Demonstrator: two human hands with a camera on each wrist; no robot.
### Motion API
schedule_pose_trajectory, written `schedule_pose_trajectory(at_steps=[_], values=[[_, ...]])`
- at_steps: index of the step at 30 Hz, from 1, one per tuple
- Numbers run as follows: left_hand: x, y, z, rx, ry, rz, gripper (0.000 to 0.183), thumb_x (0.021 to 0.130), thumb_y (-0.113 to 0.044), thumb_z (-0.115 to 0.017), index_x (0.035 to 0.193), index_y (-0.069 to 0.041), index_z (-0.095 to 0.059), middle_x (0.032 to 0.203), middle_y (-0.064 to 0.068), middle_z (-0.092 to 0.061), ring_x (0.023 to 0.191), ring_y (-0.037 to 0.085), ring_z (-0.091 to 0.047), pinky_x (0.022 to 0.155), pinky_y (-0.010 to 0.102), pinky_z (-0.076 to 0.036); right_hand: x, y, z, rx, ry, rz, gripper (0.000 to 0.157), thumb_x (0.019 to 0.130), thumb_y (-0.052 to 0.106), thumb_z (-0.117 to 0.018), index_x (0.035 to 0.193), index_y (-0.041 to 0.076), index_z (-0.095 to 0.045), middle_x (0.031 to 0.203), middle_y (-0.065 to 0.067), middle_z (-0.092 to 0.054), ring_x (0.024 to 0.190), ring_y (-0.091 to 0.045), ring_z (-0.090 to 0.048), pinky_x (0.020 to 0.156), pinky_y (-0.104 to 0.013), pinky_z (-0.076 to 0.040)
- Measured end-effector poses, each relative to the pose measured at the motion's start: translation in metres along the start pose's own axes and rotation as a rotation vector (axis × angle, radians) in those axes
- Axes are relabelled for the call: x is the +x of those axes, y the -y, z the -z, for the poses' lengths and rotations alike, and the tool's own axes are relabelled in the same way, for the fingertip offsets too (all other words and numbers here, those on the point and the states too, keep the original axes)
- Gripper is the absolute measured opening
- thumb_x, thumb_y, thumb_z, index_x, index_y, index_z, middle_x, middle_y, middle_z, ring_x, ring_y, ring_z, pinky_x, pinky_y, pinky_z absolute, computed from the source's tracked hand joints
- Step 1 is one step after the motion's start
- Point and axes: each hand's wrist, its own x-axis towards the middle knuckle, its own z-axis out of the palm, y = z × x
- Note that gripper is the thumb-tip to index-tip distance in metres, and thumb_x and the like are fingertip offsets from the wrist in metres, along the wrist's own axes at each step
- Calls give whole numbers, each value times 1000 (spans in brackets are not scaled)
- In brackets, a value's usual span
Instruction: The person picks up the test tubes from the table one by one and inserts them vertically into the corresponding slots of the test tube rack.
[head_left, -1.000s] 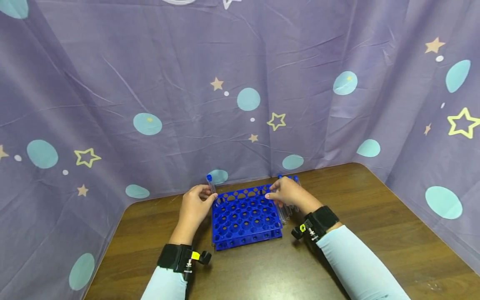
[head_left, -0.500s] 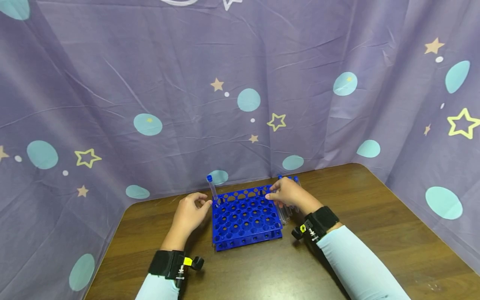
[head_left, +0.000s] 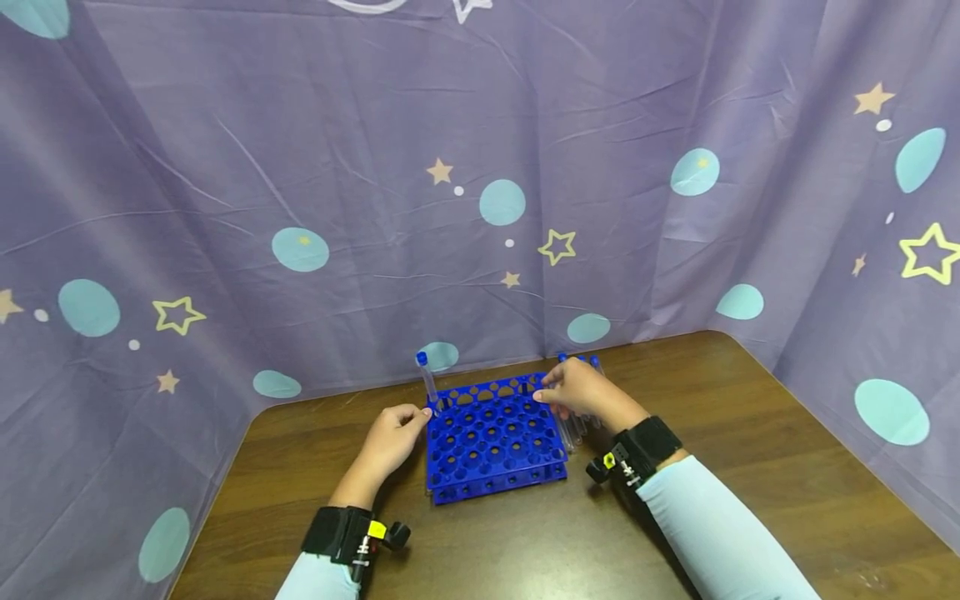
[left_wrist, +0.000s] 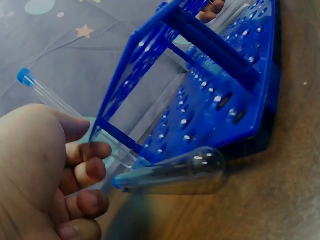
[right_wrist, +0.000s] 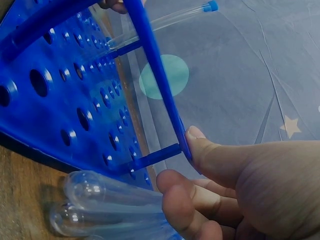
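Observation:
A blue test tube rack [head_left: 498, 477] stands on the table between my hands. My left hand [head_left: 390, 439] pinches the edge of its upper plate at the back left corner, thumb on one side and forefinger on the other. At the back right corner my right hand [head_left: 581, 388] holds the same plate between thumb and fingers. A capped test tube [head_left: 429, 383] leans in a hole at the rack's back left. Against the rack's left side lies another test tube [left_wrist: 197, 170], below my left fingers. Several blue-capped test tubes [right_wrist: 95, 190] lie under my right hand.
The brown wooden table [head_left: 510, 550] runs back to a purple curtain [head_left: 360, 167] patterned with stars and teal ovals. It hangs close behind the rack and along both sides. A black strap with a small camera is on each wrist.
My left hand has let go of the standing test tube, drawn back left, then come in to pinch the rack's corner. My right hand has stayed at the rack's right corner.

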Motion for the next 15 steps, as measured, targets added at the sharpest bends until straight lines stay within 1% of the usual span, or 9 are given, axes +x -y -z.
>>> schedule_pose_trajectory(at_steps=[3, 5, 11, 15], values=[[-1, 3, -2, -62, 17, 1, 47, 115, -30, -66, 76, -5, -62, 68, -3, -52, 65, 17, -48, 64, 32, -40, 0, -1, -1, 8, 9, -6, 51, 105, 33, -84, 139, -4, -75, 74, -3, -79, 58, -16, -70, 51, -28, -51], [0, 5, -3, -95, 24, -3, 45, 114, -29, -69, 76, -4, -64, 67, -5, -52, 64, 15, -48, 62, 30, -40, 0, -2, -1, 10, 13, -8, 51, 105, 33, -84, 139, -4, -75, 75, -3, -79, 58, -17, -71, 51, -29, -52], [3, 15, -6, -167, 26, -21, 34, 109, -21, -75, 82, -2, -72, 69, -7, -54, 68, 11, -49, 65, 27, -41, 0, -2, -1, -1, 4, -13, 50, 106, 33, -84, 139, -3, -76, 75, -4, -79, 58, -17, -70, 51, -30, -52], [4, 21, -7, -217, 19, -34, 31, 107, -20, -77, 83, 0, -74, 70, -7, -54, 70, 11, -51, 67, 26, -42, 1, -2, 0, -10, 2, -8, 51, 106, 35, -83, 140, -2, -75, 75, -3, -79, 60, -18, -72, 52, -31, -54]])
